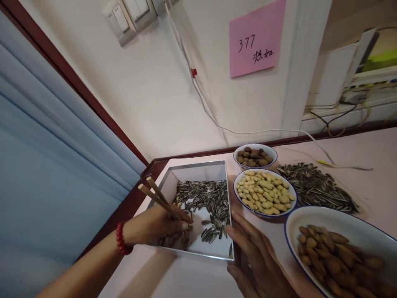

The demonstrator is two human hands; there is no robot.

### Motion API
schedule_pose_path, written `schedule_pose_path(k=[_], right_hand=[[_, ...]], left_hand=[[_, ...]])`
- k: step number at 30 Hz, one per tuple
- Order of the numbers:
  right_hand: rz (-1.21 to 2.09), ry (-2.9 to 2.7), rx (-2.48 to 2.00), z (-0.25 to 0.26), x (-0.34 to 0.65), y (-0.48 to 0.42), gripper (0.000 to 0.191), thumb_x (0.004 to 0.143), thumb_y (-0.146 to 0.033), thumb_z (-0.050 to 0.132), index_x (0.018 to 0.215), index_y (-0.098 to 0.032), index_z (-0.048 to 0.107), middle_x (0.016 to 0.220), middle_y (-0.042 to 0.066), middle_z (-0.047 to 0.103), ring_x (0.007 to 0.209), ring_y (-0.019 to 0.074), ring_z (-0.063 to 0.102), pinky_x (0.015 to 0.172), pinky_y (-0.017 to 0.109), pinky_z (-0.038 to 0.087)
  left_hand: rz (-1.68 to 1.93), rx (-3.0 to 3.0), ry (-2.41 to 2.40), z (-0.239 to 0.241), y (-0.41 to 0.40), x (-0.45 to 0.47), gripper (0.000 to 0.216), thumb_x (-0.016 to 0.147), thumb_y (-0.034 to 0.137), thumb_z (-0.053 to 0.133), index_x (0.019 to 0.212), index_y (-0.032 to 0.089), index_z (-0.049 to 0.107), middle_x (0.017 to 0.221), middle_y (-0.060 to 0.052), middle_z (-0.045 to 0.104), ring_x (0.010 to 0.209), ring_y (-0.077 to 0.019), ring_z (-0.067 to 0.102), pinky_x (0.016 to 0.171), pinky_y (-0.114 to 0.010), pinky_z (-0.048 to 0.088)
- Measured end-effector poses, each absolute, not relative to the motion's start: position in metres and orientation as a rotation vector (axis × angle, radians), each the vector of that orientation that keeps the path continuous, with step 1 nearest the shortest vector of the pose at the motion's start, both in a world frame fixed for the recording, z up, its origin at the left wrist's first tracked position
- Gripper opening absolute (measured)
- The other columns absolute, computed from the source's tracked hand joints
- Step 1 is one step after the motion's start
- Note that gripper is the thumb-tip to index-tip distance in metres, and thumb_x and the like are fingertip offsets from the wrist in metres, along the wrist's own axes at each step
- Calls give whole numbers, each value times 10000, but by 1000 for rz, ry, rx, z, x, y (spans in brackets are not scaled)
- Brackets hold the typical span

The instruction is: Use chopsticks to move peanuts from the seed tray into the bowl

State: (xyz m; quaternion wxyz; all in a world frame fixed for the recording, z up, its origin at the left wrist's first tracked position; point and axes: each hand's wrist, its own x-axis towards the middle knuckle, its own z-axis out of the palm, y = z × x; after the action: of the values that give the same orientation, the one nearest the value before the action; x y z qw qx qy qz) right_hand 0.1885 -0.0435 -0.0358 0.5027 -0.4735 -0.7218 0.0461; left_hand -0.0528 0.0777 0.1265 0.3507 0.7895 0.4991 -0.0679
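My left hand [158,225], with a red bead bracelet [122,238] on its wrist, is closed around a pair of wooden chopsticks [157,199]. It reaches into an open white box [198,255]; the chopstick tips are hidden by my fingers. Striped sunflower seeds [201,192] cover the far and right parts of the box floor. Brown nuts [184,240] lie beneath my left hand, partly hidden. Outside the box, my right hand [257,252] rests against the right wall near the front corner, fingers stretched out and one fingertip at the rim.
Right of the box stand a bowl of peanuts [263,192], a small bowl of round brown nuts [252,157] and a large bowl of almond-like nuts [338,256]. A sunflower seed heap [316,188] lies behind. A white cable [263,131] trails along the wall; a blue curtain [62,136] hangs left.
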Motion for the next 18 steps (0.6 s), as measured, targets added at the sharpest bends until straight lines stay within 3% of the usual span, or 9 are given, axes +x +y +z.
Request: schedule_pose_path(k=[7,12,18], right_hand=[[81,-1737,-1173,-41,187,-43,539,967,-199,484,1494,-298,427,1645,26,364,1455,248,411,1121,380,449],[52,-1736,-1213,-47,186,-43,529,960,-181,483,1472,-310,470,1616,44,419,1426,273,467,1088,421,496],[6,-1755,-1224,-58,189,-43,473,1050,-375,460,1523,-382,458,1635,22,405,1405,281,515,1054,413,539]], left_hand=[[-124,2118,1230,119,87,-48,269,936,337,649,1113,209,806,1129,-56,803,1046,-218,730,926,-259,560],[-77,2021,1241,137,84,-48,312,931,421,666,1151,245,798,1149,-40,801,1056,-213,730,932,-262,566],[-309,1867,1050,134,79,-44,260,892,428,701,1033,258,837,965,-40,824,891,-218,742,803,-272,571]])
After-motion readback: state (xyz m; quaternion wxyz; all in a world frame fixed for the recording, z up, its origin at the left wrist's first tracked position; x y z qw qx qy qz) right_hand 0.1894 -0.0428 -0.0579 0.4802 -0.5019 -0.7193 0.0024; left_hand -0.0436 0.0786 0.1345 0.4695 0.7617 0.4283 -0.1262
